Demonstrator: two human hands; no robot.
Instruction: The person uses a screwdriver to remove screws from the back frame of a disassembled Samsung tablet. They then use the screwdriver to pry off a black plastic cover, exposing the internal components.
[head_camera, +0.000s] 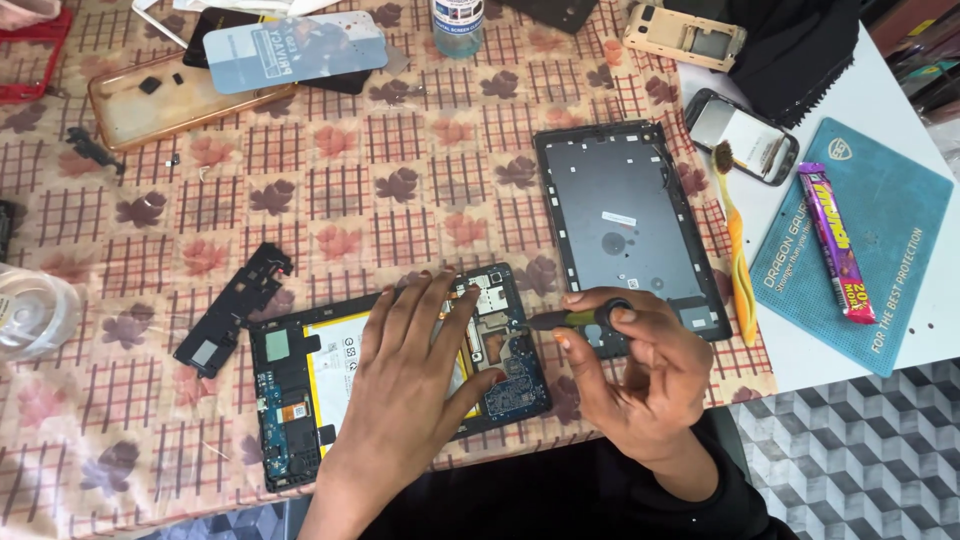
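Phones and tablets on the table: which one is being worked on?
The opened tablet under the left hand, circuit boards exposed. The right hand holds a screwdriver to it.

The left hand (415, 375) hides the middle of the opened tablet (290, 400), so its battery barely shows. The screwdriver (565, 319) tip is too small to make out. At the far edge, a bottle (458, 25) is cut off.

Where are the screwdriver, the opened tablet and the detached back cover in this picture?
screwdriver (570, 319), head view, on its yellow-green shaft between the right hand's fingers.
opened tablet (290, 400), head view, on the dark board at its left end.
detached back cover (620, 215), head view, on the middle of its grey inner face.
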